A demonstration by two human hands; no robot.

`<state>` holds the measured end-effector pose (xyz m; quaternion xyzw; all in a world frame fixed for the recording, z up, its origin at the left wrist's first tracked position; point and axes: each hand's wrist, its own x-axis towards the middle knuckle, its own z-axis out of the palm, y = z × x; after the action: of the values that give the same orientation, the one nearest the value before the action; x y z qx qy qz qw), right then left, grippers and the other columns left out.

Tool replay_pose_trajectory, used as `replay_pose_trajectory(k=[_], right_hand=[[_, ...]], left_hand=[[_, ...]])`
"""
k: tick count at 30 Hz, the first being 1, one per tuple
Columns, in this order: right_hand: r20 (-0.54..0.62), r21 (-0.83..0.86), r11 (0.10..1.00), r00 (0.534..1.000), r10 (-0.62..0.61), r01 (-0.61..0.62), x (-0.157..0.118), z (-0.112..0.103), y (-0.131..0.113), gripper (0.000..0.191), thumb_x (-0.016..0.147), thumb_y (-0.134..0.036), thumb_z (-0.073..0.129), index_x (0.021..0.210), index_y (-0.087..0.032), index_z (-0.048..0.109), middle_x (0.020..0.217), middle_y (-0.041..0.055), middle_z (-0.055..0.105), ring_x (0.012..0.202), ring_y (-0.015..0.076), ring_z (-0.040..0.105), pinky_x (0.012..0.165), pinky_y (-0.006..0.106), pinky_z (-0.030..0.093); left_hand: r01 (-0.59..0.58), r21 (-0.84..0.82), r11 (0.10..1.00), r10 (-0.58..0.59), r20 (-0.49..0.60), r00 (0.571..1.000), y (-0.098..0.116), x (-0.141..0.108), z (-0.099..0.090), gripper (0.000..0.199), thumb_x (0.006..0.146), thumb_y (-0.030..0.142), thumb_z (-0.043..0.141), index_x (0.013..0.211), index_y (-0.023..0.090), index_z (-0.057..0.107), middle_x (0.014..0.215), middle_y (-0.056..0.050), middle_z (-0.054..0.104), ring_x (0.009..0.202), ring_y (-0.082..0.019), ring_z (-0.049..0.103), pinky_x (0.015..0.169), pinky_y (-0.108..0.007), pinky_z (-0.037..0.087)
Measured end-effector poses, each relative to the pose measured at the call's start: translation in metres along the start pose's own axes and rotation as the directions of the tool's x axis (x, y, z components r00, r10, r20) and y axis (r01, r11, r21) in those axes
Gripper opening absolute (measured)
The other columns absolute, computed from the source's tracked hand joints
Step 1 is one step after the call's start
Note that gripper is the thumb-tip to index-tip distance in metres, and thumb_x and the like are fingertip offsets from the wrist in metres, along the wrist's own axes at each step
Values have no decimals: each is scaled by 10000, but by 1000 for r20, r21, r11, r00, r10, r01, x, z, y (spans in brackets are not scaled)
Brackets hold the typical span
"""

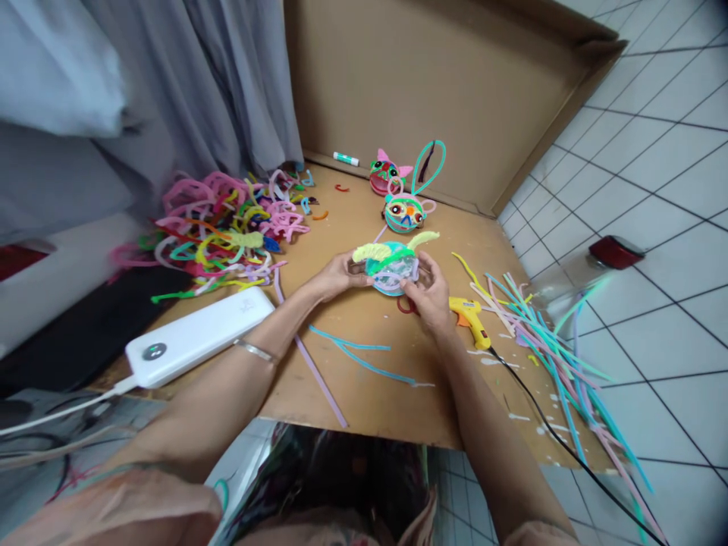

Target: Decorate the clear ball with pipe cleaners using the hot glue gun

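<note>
Between my two hands, above the middle of the brown board, is a round pipe-cleaner craft in teal, green and lilac, with two pale yellow ear-like pieces sticking out on top. My left hand grips its left edge, fingers behind and thumb at the lower front. On the other side my right hand holds the right edge, its thumb on the lilac strip at the front. A small dark red loop shows beside my right hand. Blue pipe cleaners lie on the board nearer to me.
Behind the hands stand two finished-looking animal-face crafts and a glue stick. Coloured pipe-cleaner pieces are heaped at left, by a white power bank. At right lie a yellow glue gun with a black cord and long pipe cleaners.
</note>
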<state>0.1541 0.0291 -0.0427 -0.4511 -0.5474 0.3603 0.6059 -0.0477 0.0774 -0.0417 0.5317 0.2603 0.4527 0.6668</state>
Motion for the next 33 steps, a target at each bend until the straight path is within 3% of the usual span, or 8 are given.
replay_pose_trajectory(k=[12, 17, 33], right_hand=[[-8, -30, 999, 999, 45, -45, 2, -2, -1, 744, 632, -428, 846, 1282, -262, 525, 1370, 127, 607, 1255, 259, 612, 1086, 482, 520], [55, -31, 999, 998, 14, -13, 1, -2, -1, 759, 658, -486, 838, 1311, -279, 512, 1377, 117, 604, 1282, 247, 590, 1113, 474, 497], [5, -43, 999, 1000, -3, 3, -1, 2, 1, 598, 698, -380, 770, 1230, -277, 518, 1310, 101, 639, 1162, 226, 655, 1041, 444, 544]], left_hand=[[5, 55, 998, -5, 9, 1000, 2, 2, -4, 674, 518, 188, 902, 1142, 123, 657, 1199, -149, 716, 1202, -324, 649, 1113, -530, 448], [6, 44, 999, -7, 17, 1000, 3, 3, -6, 674, 511, 186, 911, 1134, 127, 658, 1206, -158, 714, 1221, -330, 638, 1128, -539, 433], [14, 44, 999, -15, 8, 1000, 3, 2, -4, 685, 499, 202, 916, 1126, 123, 651, 1208, -166, 706, 1213, -338, 639, 1115, -545, 441]])
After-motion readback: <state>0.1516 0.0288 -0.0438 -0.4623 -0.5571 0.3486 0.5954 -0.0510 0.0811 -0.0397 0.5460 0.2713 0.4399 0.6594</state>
